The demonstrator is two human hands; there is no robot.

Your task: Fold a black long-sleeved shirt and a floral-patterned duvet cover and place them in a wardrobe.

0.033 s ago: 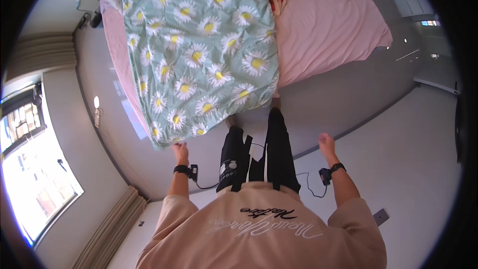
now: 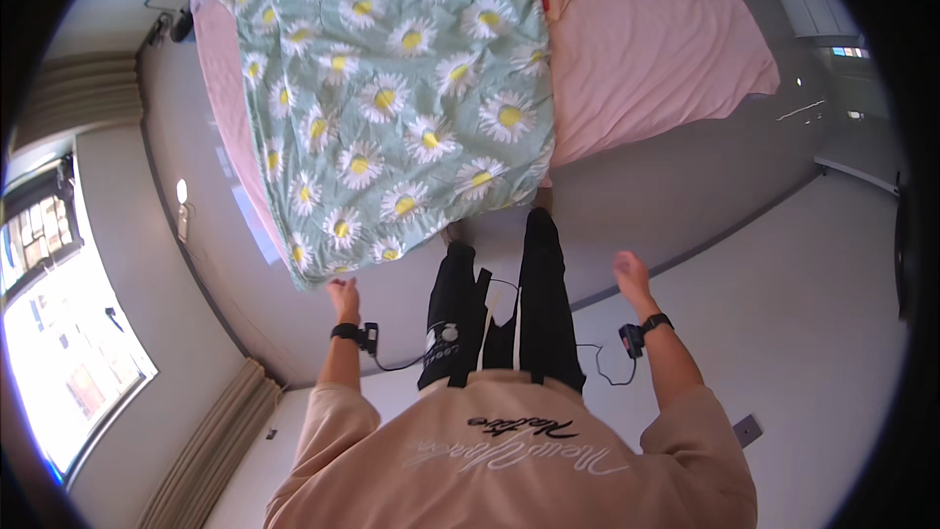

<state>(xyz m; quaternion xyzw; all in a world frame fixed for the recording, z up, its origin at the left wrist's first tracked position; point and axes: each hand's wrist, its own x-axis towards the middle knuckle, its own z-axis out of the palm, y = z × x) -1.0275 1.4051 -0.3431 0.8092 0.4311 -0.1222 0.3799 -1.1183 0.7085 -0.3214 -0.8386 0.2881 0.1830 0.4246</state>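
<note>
Right hand (image 2: 633,277) has shifted slightly leftward, left hand (image 2: 344,300) is at the daisy quilt's (image 2: 397,122) lower edge, both grips impossible to tell.

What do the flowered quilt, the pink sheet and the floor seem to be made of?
Quilt: matte cloth, perhaps cotton, judging by its soft creases. Sheet: also matte fabric, smooth with fine wrinkles; the fibre is unclear. Floor: a hard, glossy surface, perhaps polished tile, since it mirrors bright light.
</note>
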